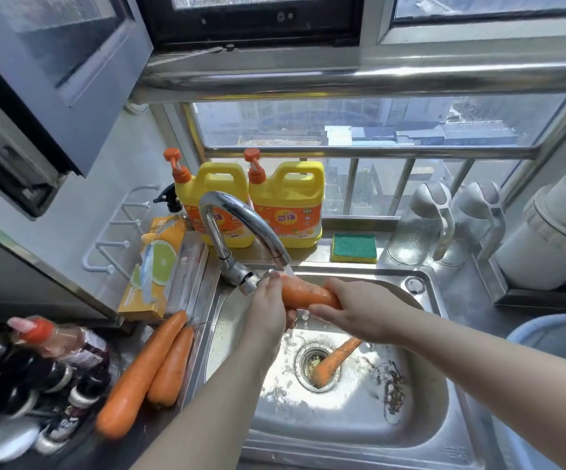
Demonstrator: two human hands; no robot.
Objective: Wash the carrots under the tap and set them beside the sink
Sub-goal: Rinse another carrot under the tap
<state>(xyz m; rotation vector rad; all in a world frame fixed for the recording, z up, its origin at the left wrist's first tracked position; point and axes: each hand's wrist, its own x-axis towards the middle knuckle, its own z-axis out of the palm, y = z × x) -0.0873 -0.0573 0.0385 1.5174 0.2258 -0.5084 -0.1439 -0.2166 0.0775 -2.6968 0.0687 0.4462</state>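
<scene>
My left hand (268,310) and right hand (352,310) both grip carrot (305,295) under running tap (240,225), above sink (437,415). Two carrots (152,364) on desk left of sink; another carrot (334,361) over drain.

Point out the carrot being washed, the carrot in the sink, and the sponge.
Carrot being washed (308,295), head view, mid-body between the hands.
Carrot in the sink (334,361), head view, mid-body by the drain.
Sponge (354,245), head view, green top.

Two carrots (145,371) side by side on the bench (128,446) left of the sink (420,432), one carrot (334,361) in the sink on the drain, another (305,295) under the tap (240,225), two detergent jugs (257,205) and sponge (354,247) behind the sink.
</scene>
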